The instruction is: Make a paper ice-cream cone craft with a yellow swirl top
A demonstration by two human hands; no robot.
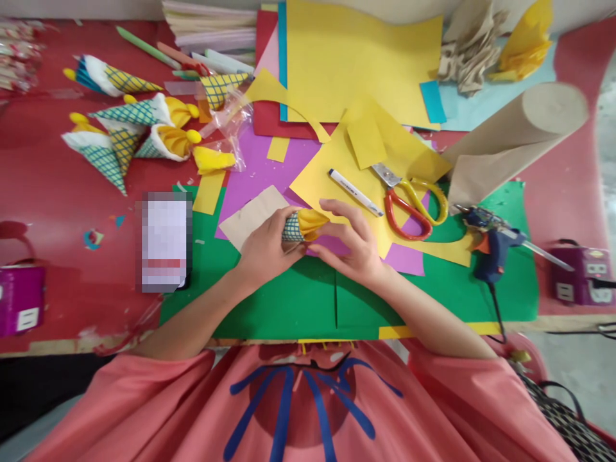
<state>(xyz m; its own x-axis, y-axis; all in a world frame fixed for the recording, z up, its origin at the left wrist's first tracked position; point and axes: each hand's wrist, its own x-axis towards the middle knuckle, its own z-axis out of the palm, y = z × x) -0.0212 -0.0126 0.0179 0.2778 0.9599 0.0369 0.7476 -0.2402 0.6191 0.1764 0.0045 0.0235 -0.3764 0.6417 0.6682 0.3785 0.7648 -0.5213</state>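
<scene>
Cone [299, 226] lying left-to-right between our hands: left hand [265, 250] clamped round its checked end, right hand [353, 247] pinching the yellow end.

The small cone [299, 226] pinched between the left hand [264, 247] and right hand [353, 247] is matt printed paper with a grid pattern, stuffed with soft yellow tissue. At two o'clock from it the scissors [409, 202] pair bright metal blades with glossy plastic handles. The green sheet [289, 301] under it is smooth, matt card.
</scene>
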